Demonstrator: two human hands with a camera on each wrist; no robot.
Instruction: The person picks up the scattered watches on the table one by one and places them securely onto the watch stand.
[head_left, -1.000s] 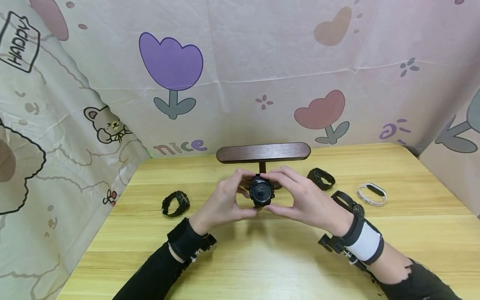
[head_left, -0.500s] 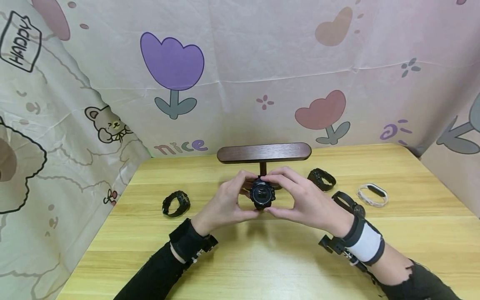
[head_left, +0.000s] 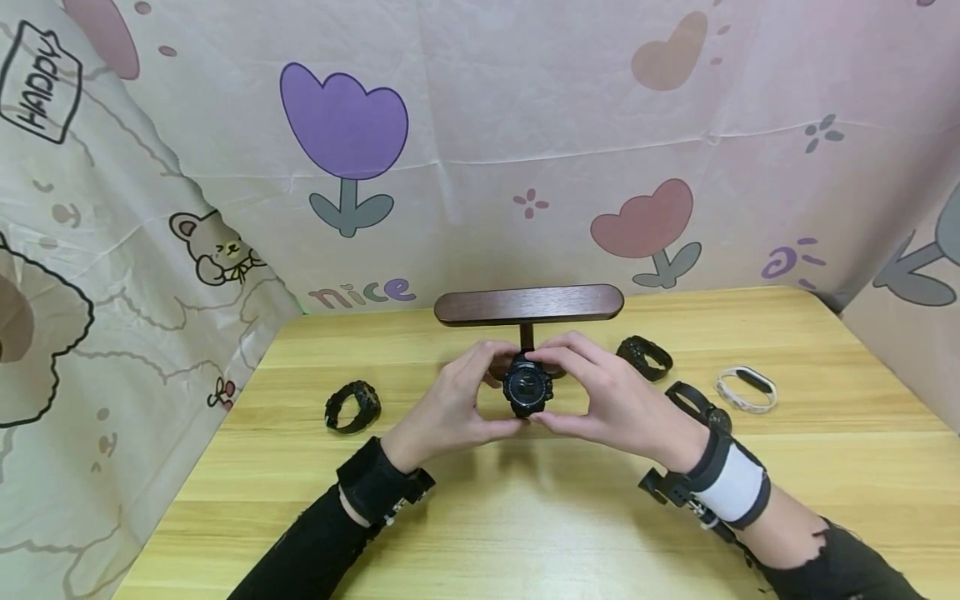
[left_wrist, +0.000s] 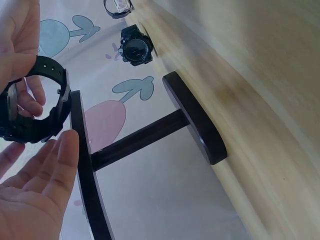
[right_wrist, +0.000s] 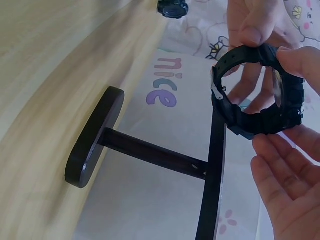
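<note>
The person is wearing black sleeves, a black left-wrist strap, and a white, black-edged right-wrist band.

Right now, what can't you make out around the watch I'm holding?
- Watch dial reading: too small in the head view, edge-on in both wrist views.
- Stand base: hidden behind both hands in the head view.
- Right hand grip at the strap: fingers cover it.
- Stand crossbar: cut off by the bottom edge in both wrist views.

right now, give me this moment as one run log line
left hand: grips black watch | right hand: grips same watch | watch: buckled loop, off table, before dark wooden T stand | on table: three black watches, one white band
</note>
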